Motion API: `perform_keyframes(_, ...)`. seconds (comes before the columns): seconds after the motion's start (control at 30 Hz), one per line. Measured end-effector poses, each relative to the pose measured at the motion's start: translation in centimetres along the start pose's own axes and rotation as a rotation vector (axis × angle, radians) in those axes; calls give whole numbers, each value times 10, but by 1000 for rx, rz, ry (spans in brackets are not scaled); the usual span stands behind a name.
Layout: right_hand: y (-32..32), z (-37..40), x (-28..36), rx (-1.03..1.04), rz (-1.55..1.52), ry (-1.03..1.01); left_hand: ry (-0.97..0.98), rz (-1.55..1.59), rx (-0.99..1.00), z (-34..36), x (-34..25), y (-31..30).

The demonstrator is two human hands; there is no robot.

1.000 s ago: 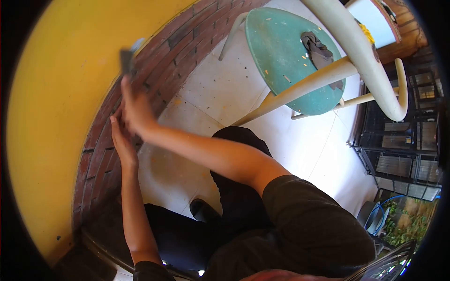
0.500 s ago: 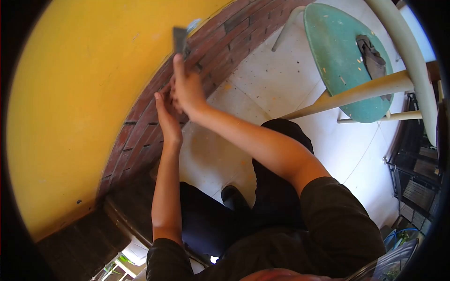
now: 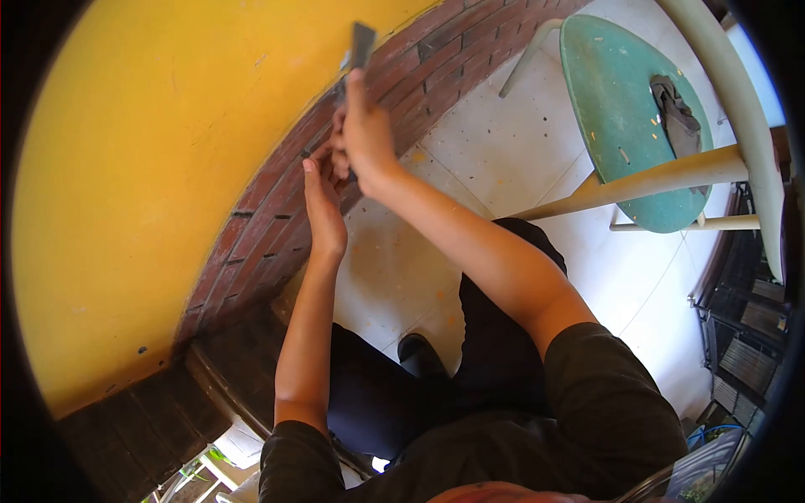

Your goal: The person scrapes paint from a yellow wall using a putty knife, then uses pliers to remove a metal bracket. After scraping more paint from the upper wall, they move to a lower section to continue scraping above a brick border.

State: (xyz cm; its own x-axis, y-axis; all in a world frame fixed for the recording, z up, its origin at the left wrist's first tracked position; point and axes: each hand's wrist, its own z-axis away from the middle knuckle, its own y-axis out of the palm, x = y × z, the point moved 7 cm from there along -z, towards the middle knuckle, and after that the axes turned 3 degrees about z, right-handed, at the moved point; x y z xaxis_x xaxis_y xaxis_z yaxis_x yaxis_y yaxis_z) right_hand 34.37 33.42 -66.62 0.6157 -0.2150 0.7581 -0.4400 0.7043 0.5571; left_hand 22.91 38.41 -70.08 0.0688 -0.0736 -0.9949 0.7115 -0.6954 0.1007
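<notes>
The only thing carrying anything is the teal stool seat (image 3: 620, 109) at the upper right: a crumpled grey cloth (image 3: 677, 113) lies near its far edge, above the cream leg that crosses under it.

The right hand (image 3: 362, 138) is closed around the handle of a scraper (image 3: 361, 44), forefinger stretched along it. The dark blade sticks out beyond the fingertips and meets the top edge of the brick band (image 3: 260, 226), right where the bricks give way to the yellow wall (image 3: 151, 168).

The left hand (image 3: 323, 210) is open with straight fingers, holding nothing, laid against the bricks just below the right hand. Its fingertips reach the heel of that hand (whether they touch the handle cannot be told).

Both arms reach up from the person's dark-clad knees over the pale tiled floor (image 3: 470, 142).
</notes>
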Motion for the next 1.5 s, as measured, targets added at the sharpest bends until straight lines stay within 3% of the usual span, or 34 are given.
perform_keyframes(0.03,-3,-8,2,31,-105,66,2,5,-10,5,-12,10)
perform_keyframes(0.17,3,10,-21,-18,140,1,-37,-26,-52,8,-10,2)
perform_keyframes(0.2,10,9,-13,-48,159,-107,-58,-45,-73,6,-5,-2)
perform_keyframes(0.27,5,7,-15,5,48,34,-60,-23,-25,3,4,-2)
perform_keyframes(0.37,-5,-7,1,5,-59,75,-32,35,13,10,-2,13)
perform_keyframes(0.5,7,11,-17,-45,69,-2,-39,-39,-18,7,14,2)
perform_keyframes(0.67,-10,-12,2,14,-139,113,-38,49,65,6,4,13)
perform_keyframes(0.9,0,10,-24,44,3,139,-46,-9,-95,8,9,3)
perform_keyframes(1.03,-1,10,-18,18,-4,142,-30,-39,-37,8,-1,9)
perform_keyframes(1.17,-10,-9,2,38,-205,212,-2,-29,-10,15,-19,19)
perform_keyframes(1.5,-3,7,-25,99,-52,201,-33,-107,16,8,-16,7)
